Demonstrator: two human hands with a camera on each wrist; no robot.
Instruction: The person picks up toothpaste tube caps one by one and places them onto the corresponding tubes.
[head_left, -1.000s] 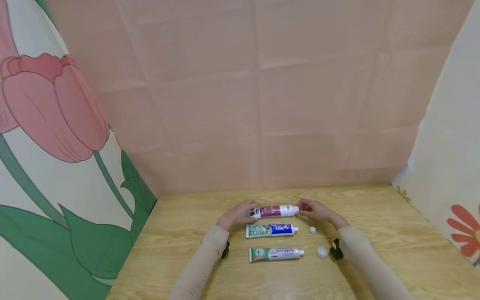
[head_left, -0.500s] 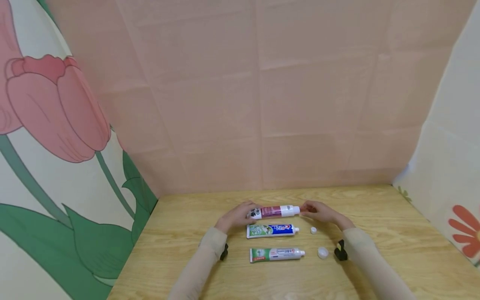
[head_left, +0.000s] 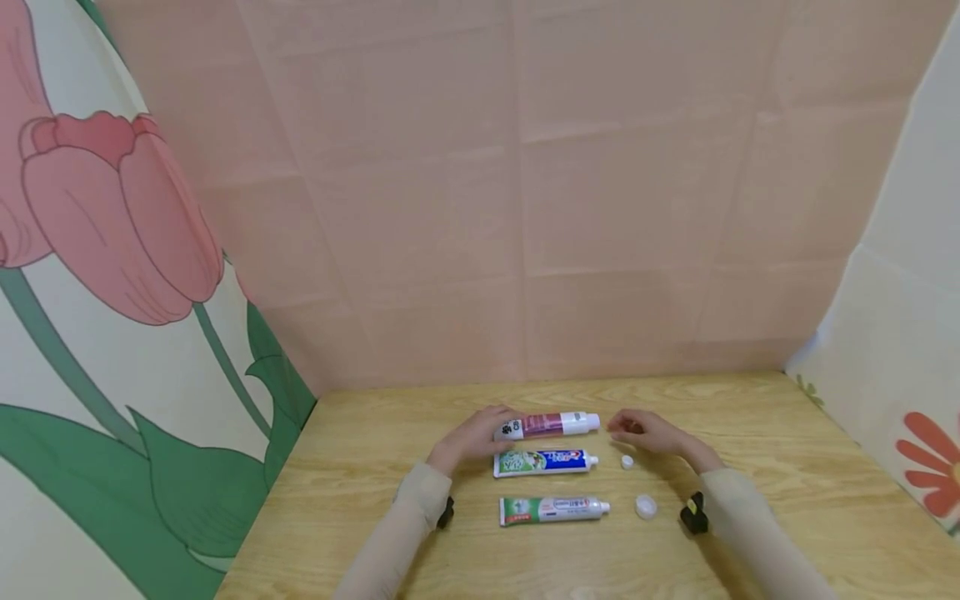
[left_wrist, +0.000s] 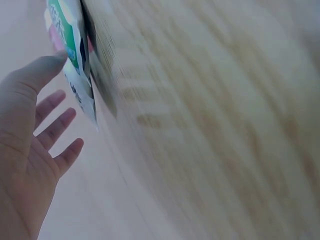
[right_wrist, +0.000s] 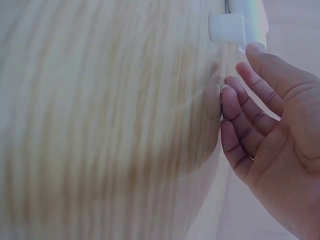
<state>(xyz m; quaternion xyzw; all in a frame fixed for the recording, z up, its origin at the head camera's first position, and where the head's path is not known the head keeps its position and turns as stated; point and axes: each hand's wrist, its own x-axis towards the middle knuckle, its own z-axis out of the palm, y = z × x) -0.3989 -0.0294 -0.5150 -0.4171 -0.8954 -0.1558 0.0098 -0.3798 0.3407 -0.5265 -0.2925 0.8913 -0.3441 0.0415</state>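
Observation:
A purple-and-white toothpaste tube [head_left: 543, 425] lies at the back of the row, its white nozzle end to the right. My left hand [head_left: 476, 436] is at its tail end, thumb on the near side and fingers on the far side. In the left wrist view the thumb overlaps a green-printed tube [left_wrist: 65, 30], the other visible fingers are spread, and the index finger is hidden. My right hand [head_left: 654, 433] hovers just off the nozzle end, fingers loosely bent with nothing between them. In the right wrist view a white nozzle end [right_wrist: 227, 28] shows beyond the thumb tip.
In front lie a green-and-blue toothpaste tube [head_left: 542, 462] and a green-and-silver one [head_left: 555, 510]. A small white cap [head_left: 627, 462] and a larger translucent cap [head_left: 646, 507] sit to their right on the wooden table [head_left: 360, 500]. A pink cloth [head_left: 517, 208] hangs behind.
My right hand has come off the purple tube's nozzle end and moved slightly right. My left hand stays at the tail end, and the tubes and caps lie as before.

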